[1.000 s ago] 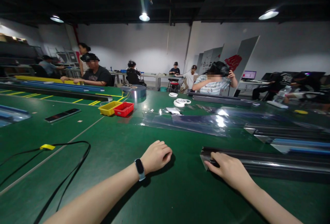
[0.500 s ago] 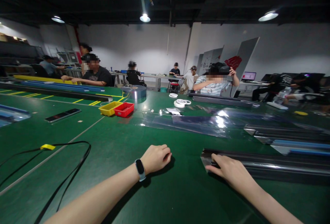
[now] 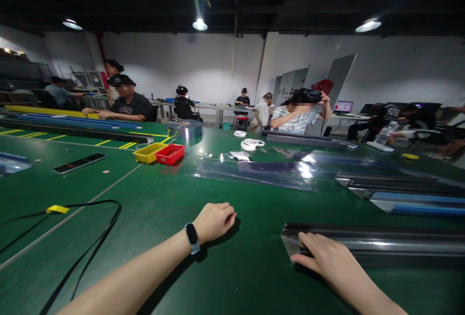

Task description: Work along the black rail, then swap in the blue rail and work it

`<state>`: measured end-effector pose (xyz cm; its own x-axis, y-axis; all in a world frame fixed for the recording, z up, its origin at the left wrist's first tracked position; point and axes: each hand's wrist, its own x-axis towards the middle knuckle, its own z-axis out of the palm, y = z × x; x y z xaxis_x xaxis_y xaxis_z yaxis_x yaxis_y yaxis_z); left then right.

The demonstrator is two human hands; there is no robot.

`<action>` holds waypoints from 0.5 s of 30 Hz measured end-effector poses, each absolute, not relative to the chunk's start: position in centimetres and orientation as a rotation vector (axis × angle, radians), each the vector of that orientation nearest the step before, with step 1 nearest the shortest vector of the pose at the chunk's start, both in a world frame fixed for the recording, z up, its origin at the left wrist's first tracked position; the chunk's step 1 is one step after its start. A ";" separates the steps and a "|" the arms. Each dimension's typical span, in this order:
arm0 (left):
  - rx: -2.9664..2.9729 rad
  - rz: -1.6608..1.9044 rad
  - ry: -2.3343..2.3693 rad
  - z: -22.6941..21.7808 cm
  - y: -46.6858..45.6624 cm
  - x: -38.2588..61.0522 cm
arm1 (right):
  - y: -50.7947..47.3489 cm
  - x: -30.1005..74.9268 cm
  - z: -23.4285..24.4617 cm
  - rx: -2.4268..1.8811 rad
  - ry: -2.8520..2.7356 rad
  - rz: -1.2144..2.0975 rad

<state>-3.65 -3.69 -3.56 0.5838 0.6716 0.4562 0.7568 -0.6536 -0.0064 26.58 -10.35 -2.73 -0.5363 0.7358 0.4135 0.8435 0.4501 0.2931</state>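
Observation:
My left hand (image 3: 214, 223), with a band on its wrist, rests on the green tabletop (image 3: 163, 257) in a loose fist. Nothing shows in its curled fingers. To its right, my right hand (image 3: 325, 257) grips the mitred end of a long black profile (image 3: 381, 242), thumb at the near side and fingers over the top. The profile lies along the table and runs out toward the right edge of the view. Its far end is out of sight.
Clear plastic film (image 3: 261, 174) lies ahead, near white tape rolls (image 3: 250, 144). Small yellow (image 3: 147, 153) and red (image 3: 170, 154) bins, a phone (image 3: 80, 162) and a black cord (image 3: 116, 213) are leftward. More profiles (image 3: 399, 187) lie right. A person (image 3: 298, 119) sits opposite.
My right hand and the end of the black profile have come nearer to me. My left hand stays in a fist on the table. The view has shifted slightly.

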 end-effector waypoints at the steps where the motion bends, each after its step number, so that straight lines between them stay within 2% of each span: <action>1: -2.614 -0.626 -1.194 -3.5 -3.7 -3.6 | -10.6 26.5 -2.8 -1.372 -2.461 -0.706; 15: -2.629 -0.625 -1.192 -3.3 -3.7 -3.6 | -13.1 28.8 -3.6 -1.336 -2.390 -0.770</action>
